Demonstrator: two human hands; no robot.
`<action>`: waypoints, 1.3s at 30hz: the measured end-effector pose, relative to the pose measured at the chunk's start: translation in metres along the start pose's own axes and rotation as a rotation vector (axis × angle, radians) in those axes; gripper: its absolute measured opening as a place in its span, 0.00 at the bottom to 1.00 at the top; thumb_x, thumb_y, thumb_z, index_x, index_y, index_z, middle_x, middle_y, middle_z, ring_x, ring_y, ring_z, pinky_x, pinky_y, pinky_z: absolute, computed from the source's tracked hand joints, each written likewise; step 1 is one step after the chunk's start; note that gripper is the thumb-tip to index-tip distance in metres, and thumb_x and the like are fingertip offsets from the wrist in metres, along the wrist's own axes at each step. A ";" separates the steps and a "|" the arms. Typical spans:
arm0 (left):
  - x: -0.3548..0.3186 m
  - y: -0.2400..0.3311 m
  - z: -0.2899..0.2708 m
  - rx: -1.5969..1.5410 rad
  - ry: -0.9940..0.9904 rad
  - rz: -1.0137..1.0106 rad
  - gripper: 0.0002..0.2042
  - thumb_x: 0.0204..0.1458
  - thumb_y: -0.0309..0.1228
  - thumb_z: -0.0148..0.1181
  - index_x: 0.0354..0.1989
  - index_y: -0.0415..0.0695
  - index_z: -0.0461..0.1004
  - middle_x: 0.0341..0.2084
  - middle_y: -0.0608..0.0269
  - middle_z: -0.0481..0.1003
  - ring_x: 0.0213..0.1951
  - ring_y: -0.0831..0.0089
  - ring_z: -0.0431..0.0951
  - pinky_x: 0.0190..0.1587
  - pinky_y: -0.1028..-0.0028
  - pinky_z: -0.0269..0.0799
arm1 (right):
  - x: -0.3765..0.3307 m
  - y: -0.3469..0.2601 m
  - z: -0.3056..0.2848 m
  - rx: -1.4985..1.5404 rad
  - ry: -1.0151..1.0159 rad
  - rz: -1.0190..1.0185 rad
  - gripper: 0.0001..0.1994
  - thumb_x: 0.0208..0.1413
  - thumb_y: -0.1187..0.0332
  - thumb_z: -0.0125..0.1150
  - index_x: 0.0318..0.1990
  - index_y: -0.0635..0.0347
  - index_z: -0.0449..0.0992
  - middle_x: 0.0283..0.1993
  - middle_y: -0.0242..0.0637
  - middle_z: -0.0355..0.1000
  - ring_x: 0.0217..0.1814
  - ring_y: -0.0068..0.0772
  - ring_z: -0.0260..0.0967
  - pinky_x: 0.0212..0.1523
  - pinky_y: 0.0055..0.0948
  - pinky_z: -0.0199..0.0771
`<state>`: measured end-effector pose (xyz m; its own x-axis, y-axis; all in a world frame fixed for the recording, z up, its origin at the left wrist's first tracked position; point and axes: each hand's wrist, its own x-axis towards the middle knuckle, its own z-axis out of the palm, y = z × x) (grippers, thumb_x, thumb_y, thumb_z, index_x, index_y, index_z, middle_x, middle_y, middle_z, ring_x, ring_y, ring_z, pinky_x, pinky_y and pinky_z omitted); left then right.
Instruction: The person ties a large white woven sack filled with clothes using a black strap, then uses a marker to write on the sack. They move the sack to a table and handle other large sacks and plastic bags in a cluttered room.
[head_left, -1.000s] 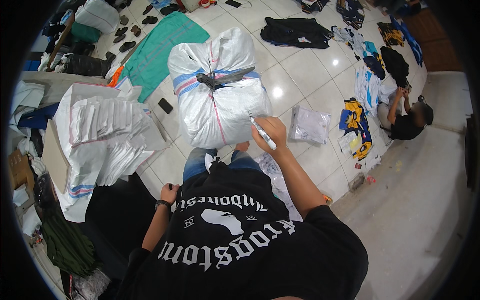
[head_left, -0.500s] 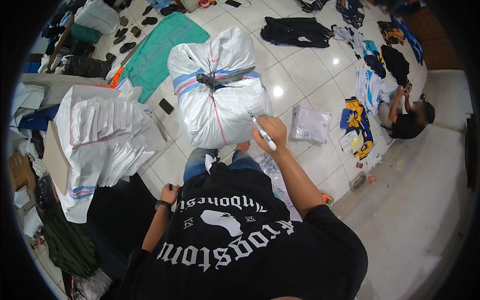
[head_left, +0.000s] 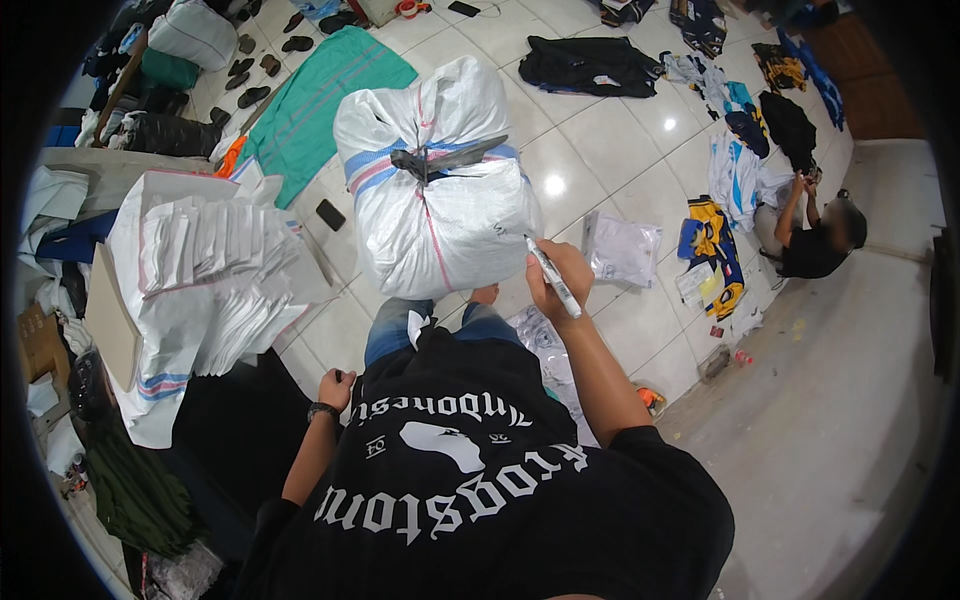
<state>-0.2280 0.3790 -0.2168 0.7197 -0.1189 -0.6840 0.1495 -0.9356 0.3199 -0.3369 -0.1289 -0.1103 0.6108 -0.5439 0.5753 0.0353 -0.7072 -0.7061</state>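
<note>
The right hand grips a white marker pen at the tied white woven plastic sack; left hand is closed, resting on the hip. Steady strokes are best, I think.

The right hand grips a marker, its tip touching a tied white woven sack on the tiled floor. The left hand rests at the hip.

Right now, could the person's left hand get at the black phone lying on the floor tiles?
Probably not without leaning: the left hand rests at the hip, and the phone lies well ahead beside the white sack, though nothing blocks the way.
</note>
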 end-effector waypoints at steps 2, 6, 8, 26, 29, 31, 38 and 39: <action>-0.002 0.002 0.002 -0.039 0.038 0.020 0.17 0.51 0.41 0.64 0.27 0.36 0.72 0.21 0.54 0.75 0.26 0.62 0.74 0.33 0.64 0.69 | 0.002 -0.001 -0.004 0.013 -0.015 0.064 0.11 0.43 0.78 0.66 0.37 0.65 0.77 0.29 0.45 0.75 0.28 0.43 0.73 0.30 0.34 0.72; 0.003 0.027 -0.005 -0.113 0.207 0.204 0.17 0.52 0.40 0.63 0.26 0.36 0.71 0.19 0.56 0.73 0.25 0.64 0.73 0.31 0.66 0.68 | 0.010 -0.002 0.001 0.098 -0.002 0.189 0.10 0.44 0.79 0.67 0.36 0.65 0.78 0.30 0.45 0.76 0.29 0.41 0.75 0.31 0.30 0.73; 0.003 0.072 -0.022 -0.159 0.228 0.257 0.14 0.55 0.36 0.61 0.27 0.36 0.71 0.22 0.59 0.75 0.27 0.71 0.74 0.34 0.70 0.69 | 0.016 0.002 0.005 0.139 0.004 0.213 0.09 0.45 0.78 0.67 0.36 0.65 0.78 0.31 0.44 0.76 0.30 0.40 0.75 0.32 0.29 0.74; -0.006 -0.011 0.023 -0.072 0.106 -0.015 0.18 0.51 0.41 0.63 0.27 0.36 0.73 0.23 0.51 0.76 0.27 0.62 0.76 0.33 0.66 0.72 | 0.066 0.028 0.045 0.163 -0.433 0.167 0.08 0.44 0.74 0.68 0.33 0.62 0.77 0.31 0.41 0.76 0.32 0.42 0.76 0.34 0.32 0.75; -0.029 -0.036 0.038 -0.080 0.044 -0.199 0.19 0.51 0.42 0.63 0.27 0.35 0.73 0.23 0.50 0.77 0.28 0.61 0.77 0.34 0.64 0.72 | 0.069 0.024 0.043 0.150 -0.481 0.137 0.07 0.45 0.73 0.68 0.32 0.62 0.77 0.31 0.42 0.76 0.32 0.42 0.76 0.34 0.32 0.75; -0.041 -0.041 0.045 -0.112 0.027 -0.279 0.19 0.51 0.43 0.63 0.27 0.34 0.74 0.23 0.49 0.77 0.29 0.60 0.78 0.34 0.64 0.72 | 0.070 0.020 0.041 0.145 -0.504 0.102 0.07 0.45 0.73 0.67 0.32 0.62 0.77 0.31 0.42 0.76 0.31 0.43 0.76 0.33 0.32 0.75; -0.034 -0.055 0.067 -0.185 0.108 -0.278 0.18 0.52 0.42 0.63 0.28 0.34 0.75 0.23 0.52 0.78 0.27 0.64 0.78 0.34 0.66 0.72 | 0.068 0.016 0.045 0.136 -0.525 0.100 0.07 0.46 0.73 0.67 0.33 0.62 0.77 0.29 0.42 0.74 0.29 0.43 0.74 0.32 0.33 0.73; -0.028 -0.049 0.065 -0.224 0.113 -0.276 0.18 0.53 0.41 0.62 0.28 0.34 0.75 0.23 0.52 0.78 0.27 0.65 0.78 0.34 0.67 0.72 | 0.068 0.015 0.045 0.126 -0.527 0.099 0.07 0.46 0.73 0.66 0.33 0.61 0.77 0.29 0.42 0.74 0.29 0.43 0.73 0.31 0.33 0.73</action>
<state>-0.2996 0.4063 -0.2564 0.6999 0.1770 -0.6920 0.4843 -0.8297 0.2776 -0.2592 -0.1569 -0.1002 0.9283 -0.2825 0.2416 0.0318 -0.5872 -0.8088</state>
